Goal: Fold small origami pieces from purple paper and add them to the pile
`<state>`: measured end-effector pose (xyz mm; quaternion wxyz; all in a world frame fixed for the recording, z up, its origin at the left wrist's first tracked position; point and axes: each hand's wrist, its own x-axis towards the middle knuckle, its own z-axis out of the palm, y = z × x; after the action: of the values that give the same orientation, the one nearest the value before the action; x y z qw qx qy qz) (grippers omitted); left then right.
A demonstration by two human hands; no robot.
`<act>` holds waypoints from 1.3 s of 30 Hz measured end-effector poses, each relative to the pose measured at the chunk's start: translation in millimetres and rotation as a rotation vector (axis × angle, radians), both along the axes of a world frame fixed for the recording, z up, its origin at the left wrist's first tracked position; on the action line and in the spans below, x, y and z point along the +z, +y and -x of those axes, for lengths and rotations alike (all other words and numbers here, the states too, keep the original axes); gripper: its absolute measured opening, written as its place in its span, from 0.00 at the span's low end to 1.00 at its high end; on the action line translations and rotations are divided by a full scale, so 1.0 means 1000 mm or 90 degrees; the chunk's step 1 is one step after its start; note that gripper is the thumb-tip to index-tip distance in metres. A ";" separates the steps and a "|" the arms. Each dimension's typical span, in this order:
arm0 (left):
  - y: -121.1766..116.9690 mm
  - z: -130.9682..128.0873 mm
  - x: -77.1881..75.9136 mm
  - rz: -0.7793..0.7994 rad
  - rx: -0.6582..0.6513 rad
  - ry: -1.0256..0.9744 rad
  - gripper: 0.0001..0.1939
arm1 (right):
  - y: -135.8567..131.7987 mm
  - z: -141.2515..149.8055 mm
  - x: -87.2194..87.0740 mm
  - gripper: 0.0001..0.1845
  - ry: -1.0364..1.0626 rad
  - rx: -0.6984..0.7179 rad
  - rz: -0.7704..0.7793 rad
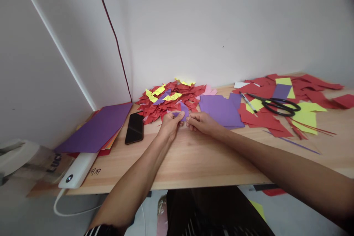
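My left hand point(170, 124) and my right hand point(203, 122) meet over the wooden table point(193, 158), both pinching a small folded purple paper piece point(183, 112). The fingers of each hand are closed on its edges. Just behind the hands lies a heap of folded red, yellow and purple paper pieces point(170, 99). A stack of purple paper squares point(221, 110) lies right beside my right hand.
A black phone point(134, 128) lies left of my hands, beside large purple sheets point(96, 129) and a white power bank point(77, 169) with a cable. Black scissors point(278, 104), a pen point(248, 102) and red, yellow and purple paper scraps point(293, 96) cover the right side. A wall stands behind.
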<state>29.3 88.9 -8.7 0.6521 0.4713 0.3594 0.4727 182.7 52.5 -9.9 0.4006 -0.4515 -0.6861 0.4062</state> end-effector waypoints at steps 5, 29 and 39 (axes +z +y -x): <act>-0.001 0.000 0.001 -0.030 0.010 0.012 0.19 | 0.003 0.001 -0.001 0.10 -0.002 -0.013 -0.006; -0.013 -0.006 0.009 -0.147 0.112 0.082 0.13 | 0.005 0.000 -0.004 0.09 -0.026 -0.029 -0.016; -0.011 -0.003 0.009 -0.186 0.166 0.149 0.10 | 0.003 0.002 0.001 0.11 0.034 -0.008 0.020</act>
<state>32.3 77.9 0.3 0.4642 0.5618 0.4180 0.5424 180.7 55.4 -9.0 0.4143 -0.4507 -0.6658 0.4265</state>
